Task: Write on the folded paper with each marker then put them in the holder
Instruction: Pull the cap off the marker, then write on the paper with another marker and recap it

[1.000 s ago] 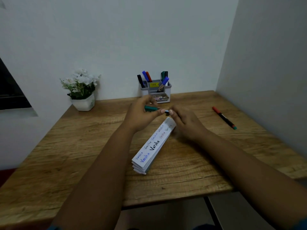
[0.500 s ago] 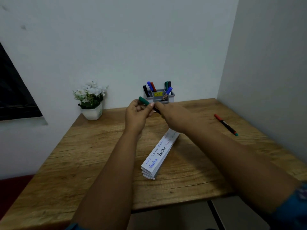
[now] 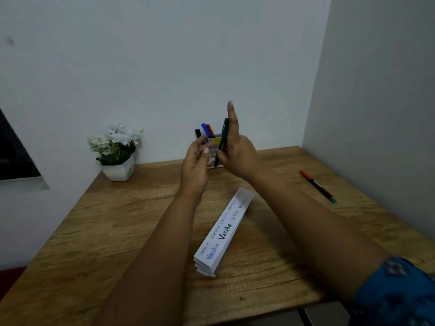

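Note:
My right hand [image 3: 239,156] holds a green marker [image 3: 223,134] nearly upright, index finger pointing straight up beside it, just in front of the grey holder [image 3: 213,141] at the back of the table. The holder is mostly hidden by my hands; black, blue and red markers [image 3: 204,130] stick out of it. My left hand [image 3: 194,163] hovers just left of the marker, fingers loosely curled, holding nothing. The folded white paper [image 3: 226,231] lies on the table below my arms, with a word written on it several times in different colours.
A black marker with a red cap [image 3: 316,185] lies on the wooden table [image 3: 117,231] at the right, near the side wall. A white pot of white flowers [image 3: 116,154] stands at the back left against the wall.
Both hands rose from the paper toward the holder. My left hand let go of the green marker; my right hand now holds it upright in front of the holder.

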